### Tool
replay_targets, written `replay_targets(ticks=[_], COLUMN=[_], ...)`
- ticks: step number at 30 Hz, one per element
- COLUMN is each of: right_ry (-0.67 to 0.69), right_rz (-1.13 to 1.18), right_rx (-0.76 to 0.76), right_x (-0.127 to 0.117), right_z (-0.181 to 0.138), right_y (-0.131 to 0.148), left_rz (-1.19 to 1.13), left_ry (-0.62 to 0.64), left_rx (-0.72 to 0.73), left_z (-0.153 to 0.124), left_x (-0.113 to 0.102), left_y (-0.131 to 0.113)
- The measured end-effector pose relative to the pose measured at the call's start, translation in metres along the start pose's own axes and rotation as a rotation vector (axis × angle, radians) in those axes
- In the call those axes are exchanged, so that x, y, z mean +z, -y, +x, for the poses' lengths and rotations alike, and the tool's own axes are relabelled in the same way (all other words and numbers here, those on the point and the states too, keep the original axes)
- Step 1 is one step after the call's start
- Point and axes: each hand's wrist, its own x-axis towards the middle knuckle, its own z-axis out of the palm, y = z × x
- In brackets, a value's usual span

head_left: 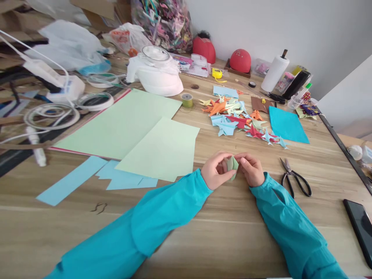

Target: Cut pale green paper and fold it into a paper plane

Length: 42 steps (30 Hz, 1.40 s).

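Note:
Between my two hands is a small piece of folded light green paper, its creased layers standing partly apart. My left hand is closed around its left side, with the thumb along the lower edge. The thumb and forefinger of my right hand pinch together at the paper's upper right edge. Beyond them lies a heap of folded paper cranes in orange, blue, red and pale green. Black-handled scissors lie to the right of my right hand.
Large light green sheets and blue paper strips lie left. A spool of thread stands behind them. A blue-green square is at the right, a phone near the right edge. Coiled cables and bags crowd the back left.

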Motion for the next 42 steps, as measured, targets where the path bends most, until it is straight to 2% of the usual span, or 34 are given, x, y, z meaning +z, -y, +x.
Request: replay_targets(ticks=[6,10,17,20,24,29,31,34,37,39,42], right_ry=[0.036,-0.069,-0.261,-0.293,-0.319,-0.32,-0.303,-0.32,-0.326,-0.306,-0.318], right_rz=[-0.006,0.024,0.107,0.08,-0.044,-0.29,-0.358,-0.455,-0.599,-0.707,-0.875], right_rx=[-0.046,-0.003,0.05,0.054,-0.043,-0.104,-0.098,-0.108,-0.134,-0.141,-0.144], right_x=[0.009,0.007,0.009,0.007,0.002,0.007,0.009,0.008,0.004,0.001,-0.001], right_z=[-0.001,-0.001,0.002,0.003,0.003,-0.002,-0.003,-0.003,-0.003,-0.002,0.002], right_y=[0.01,0.005,0.005,0.004,-0.001,0.004,0.006,0.005,0.002,0.0,-0.002], left_rz=[-0.243,-0.348,-0.483,-0.478,-0.394,-0.162,-0.07,0.117,0.385,0.559,0.774], left_ry=[-0.05,-0.082,-0.118,-0.151,-0.173,-0.087,-0.069,-0.085,-0.069,0.001,0.121], left_rx=[-0.241,-0.335,-0.393,-0.398,-0.336,-0.331,-0.289,-0.135,0.143,0.376,0.549], left_z=[0.005,0.009,0.013,0.014,0.013,0.011,0.01,0.011,0.015,0.019,0.026], left_x=[-0.004,-0.008,-0.012,-0.013,-0.012,-0.012,-0.013,-0.016,-0.02,-0.023,-0.027], left_y=[-0.002,-0.002,0.003,0.005,0.006,0.002,0.003,0.009,0.016,0.018,0.02])
